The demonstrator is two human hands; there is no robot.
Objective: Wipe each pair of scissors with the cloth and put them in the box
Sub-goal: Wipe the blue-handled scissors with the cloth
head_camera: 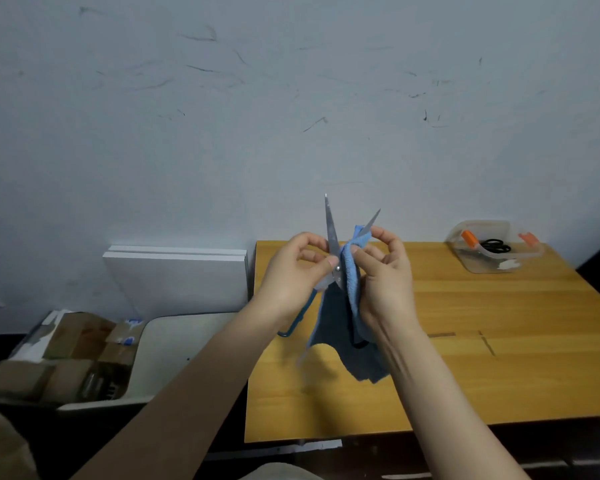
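- Behind everything, pale wall (291, 98), scuffed with dark streaks.
- Below it, on the right, wooden table (499, 341), honey-coloured, with short dark marks near the right forearm.
- Left of the table, two white boards (174, 282) leaning flat against the wall.
- In front of the boards, on the floor, white tub (160, 341) packed with crumpled cardboard (73, 344).
- Reaching in from the bottom edge, two bare forearms, meeting above the table's left half.
- Left hand (291, 271): fingers curled, thumb and forefinger clamped on the scissors near the pivot.
- Right hand (385, 275): thumb and forefinger pinched together on the cloth, other fingers loosely bent behind it.
- Cloth (349, 282): blue, folded over the right-hand blade at the top, the rest hanging loose between the wrists, clear of the tabletop.
- Box (489, 265): clear plastic, at the table's far right corner, well apart from the hands, with orange latches (469, 238) at two sides.
- Scissors (331, 230): held in mid-air, tips up, blades spread in a narrow V, left blade bare, right blade wrapped in cloth with only its tip showing, blue handle poking out below the left hand.
- Black pair (496, 245): lying inside the box.
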